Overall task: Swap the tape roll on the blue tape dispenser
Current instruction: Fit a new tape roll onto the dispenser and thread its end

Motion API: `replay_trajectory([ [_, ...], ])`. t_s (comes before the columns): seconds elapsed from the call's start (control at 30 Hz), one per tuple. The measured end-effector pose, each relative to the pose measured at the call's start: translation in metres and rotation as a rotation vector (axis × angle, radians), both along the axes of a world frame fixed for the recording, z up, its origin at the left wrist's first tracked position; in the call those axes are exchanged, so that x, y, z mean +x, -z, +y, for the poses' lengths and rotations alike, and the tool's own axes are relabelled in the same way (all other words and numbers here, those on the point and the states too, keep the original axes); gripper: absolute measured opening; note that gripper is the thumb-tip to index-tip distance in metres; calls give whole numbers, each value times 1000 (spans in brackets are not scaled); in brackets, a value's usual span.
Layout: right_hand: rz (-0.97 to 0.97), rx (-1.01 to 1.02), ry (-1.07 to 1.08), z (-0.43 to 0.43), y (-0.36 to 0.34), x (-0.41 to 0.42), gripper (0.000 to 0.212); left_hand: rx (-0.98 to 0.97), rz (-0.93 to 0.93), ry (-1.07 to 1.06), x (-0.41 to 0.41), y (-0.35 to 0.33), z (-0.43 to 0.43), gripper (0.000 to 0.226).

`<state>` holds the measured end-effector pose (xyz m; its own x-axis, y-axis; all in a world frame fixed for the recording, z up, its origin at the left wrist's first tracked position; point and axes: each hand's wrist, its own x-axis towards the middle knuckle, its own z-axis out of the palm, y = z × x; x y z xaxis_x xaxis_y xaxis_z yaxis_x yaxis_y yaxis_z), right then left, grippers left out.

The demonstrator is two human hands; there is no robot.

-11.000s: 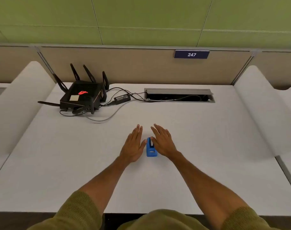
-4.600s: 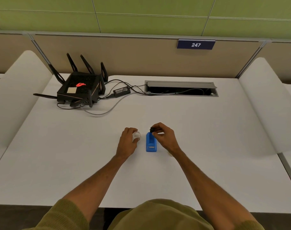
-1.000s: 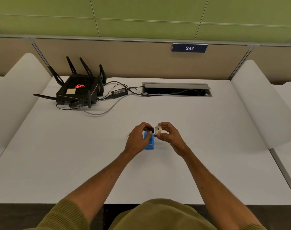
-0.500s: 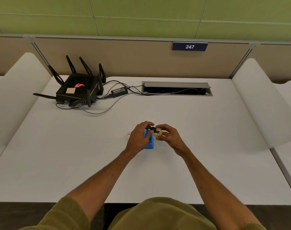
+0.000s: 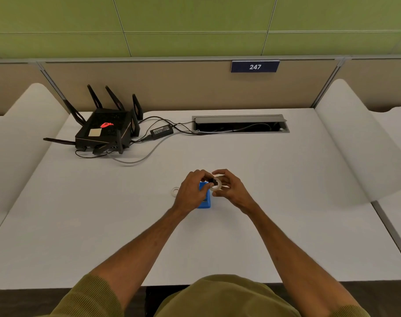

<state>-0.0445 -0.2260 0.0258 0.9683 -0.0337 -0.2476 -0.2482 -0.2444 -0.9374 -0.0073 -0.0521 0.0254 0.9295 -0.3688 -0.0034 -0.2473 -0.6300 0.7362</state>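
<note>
I see both hands meet above the blue tape dispenser (image 5: 204, 200), which sits mid-bench. My right hand (image 5: 232, 191) pinches the tape roll (image 5: 217, 185). My left hand (image 5: 190, 193) pinches a small black hub (image 5: 211, 180). A clear ring (image 5: 175, 191) lies at 9 o'clock.

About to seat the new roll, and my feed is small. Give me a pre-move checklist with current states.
1. Translucent tape roll in right hand: ok.
2. Small black hub pinched by left hand at the roll's hole: ok.
3. Hub fully through the roll: cannot tell.
4. Blue plastic tape dispenser on the white desk, below the hands: ok.
5. Dispenser cradle clear: cannot tell, hands cover it.
6. Spent clear ring lying apart, left of the dispenser: ok.
</note>
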Motion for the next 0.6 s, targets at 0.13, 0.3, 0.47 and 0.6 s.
replay_trajectory([
  [0.13,-12,13,31,-1,3,0,56,4,-27,22,0,1,-1,27],
  [0.3,-12,-9,24,-4,3,0,51,4,-51,27,-1,3,-2,26],
  [0.47,-18,-39,11,-4,3,1,50,5,-52,20,2,4,-5,28],
  [0.6,-20,-69,1,-7,0,5,50,30,-51,15,4,6,-7,26],
])
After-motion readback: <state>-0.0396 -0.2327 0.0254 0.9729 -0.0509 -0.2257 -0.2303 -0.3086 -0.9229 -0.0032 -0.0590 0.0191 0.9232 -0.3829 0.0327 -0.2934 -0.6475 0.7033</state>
